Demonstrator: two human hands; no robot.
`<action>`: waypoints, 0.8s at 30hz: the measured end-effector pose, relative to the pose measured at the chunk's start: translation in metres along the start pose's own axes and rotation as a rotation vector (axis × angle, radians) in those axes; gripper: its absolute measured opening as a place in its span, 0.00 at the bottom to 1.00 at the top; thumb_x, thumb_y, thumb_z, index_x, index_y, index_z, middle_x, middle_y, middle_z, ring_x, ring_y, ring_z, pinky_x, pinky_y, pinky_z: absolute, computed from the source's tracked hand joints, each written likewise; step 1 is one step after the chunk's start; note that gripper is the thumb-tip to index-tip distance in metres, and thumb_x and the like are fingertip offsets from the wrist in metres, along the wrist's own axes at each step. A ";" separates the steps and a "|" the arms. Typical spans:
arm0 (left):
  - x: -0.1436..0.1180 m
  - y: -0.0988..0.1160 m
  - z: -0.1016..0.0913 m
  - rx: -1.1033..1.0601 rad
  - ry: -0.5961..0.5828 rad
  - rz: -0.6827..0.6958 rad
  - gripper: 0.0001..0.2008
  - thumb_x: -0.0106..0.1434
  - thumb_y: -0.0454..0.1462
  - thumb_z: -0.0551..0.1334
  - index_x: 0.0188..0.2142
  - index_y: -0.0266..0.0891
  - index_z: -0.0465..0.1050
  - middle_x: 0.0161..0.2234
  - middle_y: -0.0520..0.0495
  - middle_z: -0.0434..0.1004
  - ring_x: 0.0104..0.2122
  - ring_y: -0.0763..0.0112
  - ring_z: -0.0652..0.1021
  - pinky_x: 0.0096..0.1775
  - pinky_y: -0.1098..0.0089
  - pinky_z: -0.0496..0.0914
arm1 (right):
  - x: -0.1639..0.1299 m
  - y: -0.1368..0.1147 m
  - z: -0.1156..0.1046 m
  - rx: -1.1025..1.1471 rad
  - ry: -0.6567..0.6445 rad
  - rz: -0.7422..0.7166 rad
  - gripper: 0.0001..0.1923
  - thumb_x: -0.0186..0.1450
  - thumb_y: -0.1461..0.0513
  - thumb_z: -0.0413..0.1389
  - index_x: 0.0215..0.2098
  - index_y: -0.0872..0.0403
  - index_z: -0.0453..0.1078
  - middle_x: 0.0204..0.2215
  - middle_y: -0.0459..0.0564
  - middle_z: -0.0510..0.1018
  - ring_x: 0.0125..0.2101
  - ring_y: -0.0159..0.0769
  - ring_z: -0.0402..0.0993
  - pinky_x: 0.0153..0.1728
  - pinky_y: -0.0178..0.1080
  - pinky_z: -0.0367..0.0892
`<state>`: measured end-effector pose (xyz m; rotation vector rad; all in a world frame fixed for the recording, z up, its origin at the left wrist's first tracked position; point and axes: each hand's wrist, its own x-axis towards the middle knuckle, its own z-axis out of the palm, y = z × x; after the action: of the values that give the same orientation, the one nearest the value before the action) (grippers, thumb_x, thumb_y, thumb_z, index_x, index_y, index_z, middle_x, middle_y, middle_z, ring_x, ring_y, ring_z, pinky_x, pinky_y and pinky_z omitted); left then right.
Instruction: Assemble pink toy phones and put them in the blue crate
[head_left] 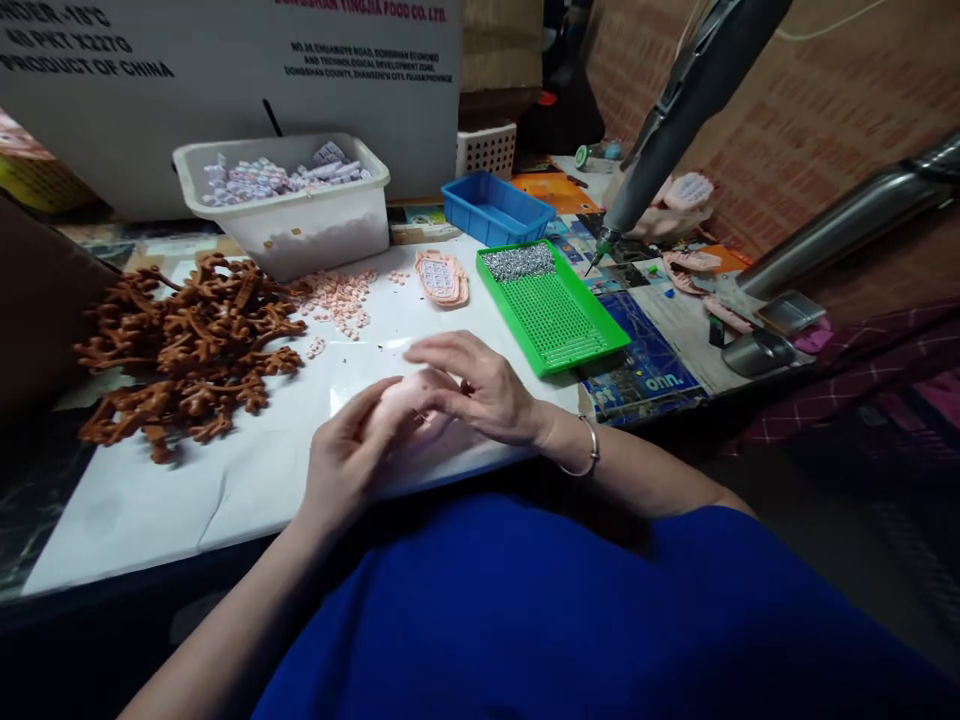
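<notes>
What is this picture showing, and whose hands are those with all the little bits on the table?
The camera sits on a person's head and looks down, so the hands belong to the one wearing it. You see a blue top at the bottom. The left hand and the right hand meet over a small pink piece, holding it between the fingers just above the white sheet on the table. To the left lies a heap of brown plastic pieces. Behind it stands a white tub of small pale bits, with tiny pink bits scattered in front. On the right is a green tray dotted with holes, shiny screws piled at its far end, and a blue tray behind it. A grey powered screwdriver hangs down over the table.
</notes>
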<state>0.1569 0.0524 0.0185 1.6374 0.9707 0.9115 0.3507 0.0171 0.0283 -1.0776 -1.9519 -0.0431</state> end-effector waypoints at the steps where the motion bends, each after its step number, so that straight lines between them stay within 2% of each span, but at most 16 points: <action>1: 0.001 0.007 -0.001 -0.173 -0.001 -0.201 0.18 0.59 0.50 0.66 0.40 0.40 0.77 0.30 0.49 0.79 0.26 0.70 0.75 0.30 0.71 0.70 | 0.003 0.000 -0.004 0.032 -0.004 0.010 0.24 0.73 0.50 0.47 0.53 0.61 0.69 0.49 0.59 0.77 0.52 0.35 0.72 0.54 0.40 0.69; 3: 0.001 0.021 -0.006 -0.442 -0.015 -0.577 0.15 0.62 0.48 0.63 0.33 0.37 0.75 0.23 0.50 0.73 0.19 0.75 0.69 0.21 0.75 0.65 | 0.007 0.002 -0.010 0.054 -0.031 -0.039 0.29 0.71 0.46 0.48 0.57 0.60 0.66 0.55 0.60 0.74 0.59 0.37 0.68 0.59 0.43 0.66; 4: 0.001 0.027 -0.009 -0.514 -0.032 -0.719 0.15 0.65 0.46 0.61 0.30 0.36 0.73 0.20 0.51 0.70 0.15 0.77 0.66 0.17 0.77 0.62 | 0.009 0.003 -0.010 0.044 -0.055 -0.092 0.31 0.69 0.44 0.50 0.58 0.59 0.65 0.55 0.59 0.74 0.60 0.39 0.67 0.60 0.45 0.65; 6: 0.000 0.033 -0.015 -0.575 -0.038 -0.883 0.15 0.68 0.40 0.56 0.27 0.35 0.71 0.17 0.51 0.67 0.13 0.80 0.62 0.14 0.79 0.57 | 0.011 0.005 -0.009 0.011 -0.099 -0.182 0.33 0.67 0.43 0.53 0.59 0.58 0.63 0.54 0.59 0.75 0.60 0.42 0.67 0.61 0.48 0.63; 9: -0.006 0.033 -0.024 -0.601 -0.014 -0.939 0.16 0.70 0.35 0.53 0.28 0.33 0.73 0.18 0.49 0.69 0.12 0.81 0.62 0.12 0.80 0.55 | 0.013 0.003 0.001 0.008 -0.148 -0.194 0.28 0.69 0.46 0.52 0.56 0.59 0.66 0.48 0.58 0.79 0.52 0.38 0.73 0.55 0.44 0.67; 11: -0.011 0.029 -0.029 -0.623 -0.005 -0.972 0.16 0.70 0.35 0.52 0.29 0.33 0.74 0.19 0.47 0.72 0.12 0.81 0.64 0.12 0.81 0.57 | 0.015 -0.001 0.009 -0.016 -0.141 -0.206 0.27 0.70 0.46 0.51 0.53 0.59 0.69 0.48 0.58 0.78 0.51 0.38 0.73 0.53 0.42 0.69; 14: -0.021 0.027 -0.035 -0.656 0.016 -0.980 0.14 0.69 0.34 0.54 0.30 0.34 0.75 0.19 0.49 0.71 0.11 0.81 0.65 0.12 0.82 0.59 | 0.021 -0.011 0.023 -0.074 -0.104 -0.363 0.24 0.70 0.46 0.51 0.50 0.56 0.72 0.48 0.56 0.79 0.53 0.39 0.72 0.58 0.47 0.64; 16: -0.027 0.027 -0.040 -0.669 0.042 -0.964 0.13 0.67 0.34 0.56 0.28 0.34 0.75 0.16 0.51 0.68 0.11 0.81 0.63 0.12 0.82 0.57 | 0.026 -0.021 0.033 -0.035 -0.122 -0.450 0.18 0.72 0.51 0.51 0.47 0.55 0.73 0.42 0.50 0.82 0.44 0.34 0.75 0.59 0.45 0.63; 18: -0.035 0.027 -0.047 -0.684 0.052 -0.928 0.11 0.65 0.34 0.59 0.27 0.34 0.75 0.15 0.51 0.67 0.11 0.81 0.63 0.11 0.82 0.55 | 0.033 -0.030 0.042 0.026 -0.145 -0.464 0.14 0.72 0.55 0.52 0.43 0.56 0.73 0.36 0.46 0.82 0.35 0.30 0.74 0.58 0.42 0.64; 19: -0.039 0.026 -0.051 -0.697 0.057 -0.906 0.10 0.63 0.34 0.61 0.26 0.34 0.75 0.15 0.51 0.67 0.11 0.81 0.63 0.11 0.82 0.56 | 0.037 -0.035 0.046 0.050 -0.164 -0.465 0.14 0.72 0.55 0.51 0.43 0.56 0.73 0.35 0.46 0.82 0.34 0.29 0.74 0.59 0.42 0.63; 21: -0.047 0.022 -0.061 -0.734 0.083 -0.874 0.06 0.59 0.34 0.64 0.26 0.35 0.75 0.16 0.52 0.67 0.12 0.81 0.63 0.12 0.82 0.58 | 0.046 -0.042 0.050 0.087 -0.207 -0.479 0.16 0.72 0.52 0.51 0.44 0.55 0.73 0.38 0.47 0.82 0.41 0.32 0.75 0.63 0.46 0.58; 24: -0.061 0.014 -0.080 -0.774 0.184 -0.917 0.05 0.58 0.36 0.65 0.29 0.36 0.78 0.19 0.49 0.72 0.13 0.82 0.64 0.13 0.82 0.59 | 0.056 -0.042 0.049 0.193 -0.251 -0.403 0.28 0.69 0.45 0.52 0.56 0.57 0.68 0.55 0.58 0.74 0.59 0.40 0.66 0.65 0.50 0.57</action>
<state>0.0627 0.0236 0.0437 0.3677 1.1366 0.6490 0.2749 0.0481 0.0527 -0.5743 -2.3213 0.0627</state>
